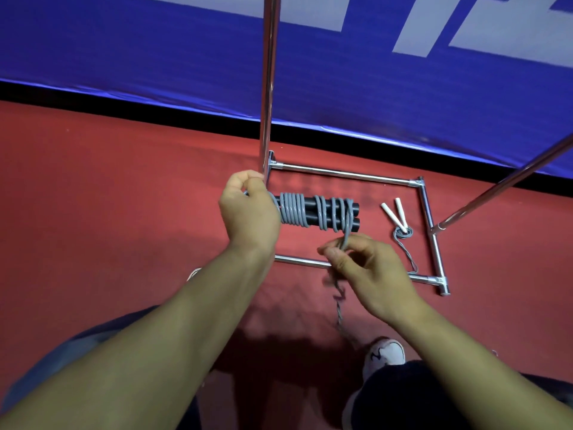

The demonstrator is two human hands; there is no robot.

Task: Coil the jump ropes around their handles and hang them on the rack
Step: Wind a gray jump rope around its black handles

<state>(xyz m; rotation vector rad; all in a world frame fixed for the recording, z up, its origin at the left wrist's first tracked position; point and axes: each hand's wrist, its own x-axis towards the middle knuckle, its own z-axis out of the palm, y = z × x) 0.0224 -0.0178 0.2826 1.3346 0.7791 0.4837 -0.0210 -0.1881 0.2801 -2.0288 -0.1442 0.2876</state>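
Note:
My left hand [248, 212] grips the left end of two black handles [310, 211] held side by side, with grey rope [293, 212] coiled round them in several turns. From the right end of the handles a strand runs down to my right hand [362, 268], which pinches it between thumb and fingers. The loose tail [339, 315] hangs blurred below that hand toward the floor. A second jump rope with white handles [395, 214] and thin grey cord [403, 234] lies on the red floor inside the rack's base [344, 173].
The chrome rack has an upright pole [268, 88] just behind my left hand and a slanted bar [508, 184] at right. A blue banner [372, 72] stands behind it. My white shoe [384, 355] and dark trouser legs are at the bottom.

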